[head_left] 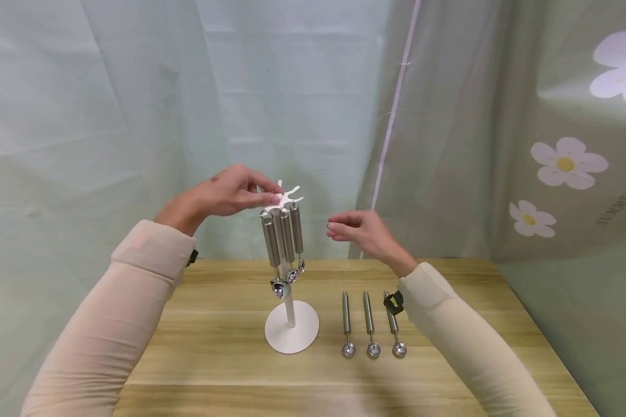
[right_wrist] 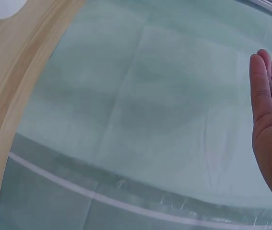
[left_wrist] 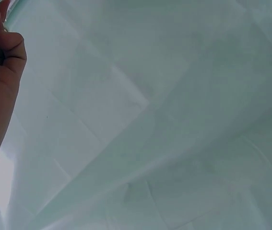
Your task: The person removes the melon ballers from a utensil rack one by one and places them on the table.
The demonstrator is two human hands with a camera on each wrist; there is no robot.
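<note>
Stand: you have a white stand on the desk, with a round flat base, a thin post and a branched top of hooks.
On the stand: three steel scoops hang from your top hooks, handles up, small round bowls down, close together.
On the desk: three more scoops lie side by side just right of the base, parallel, bowls toward you.
Left hand: your left hand pinches the stand's top with curled fingertips.
Right hand: your right hand hovers just right of the hanging scoops, fingers loosely relaxed, holding nothing, touching nothing.
Materials: the scoops are shiny, cylindrical metal; the desk is pale wood grain; the stand looks matt white.
Backdrop: a creased pale green curtain hangs behind you, and a flower-printed cloth on the right.
</note>
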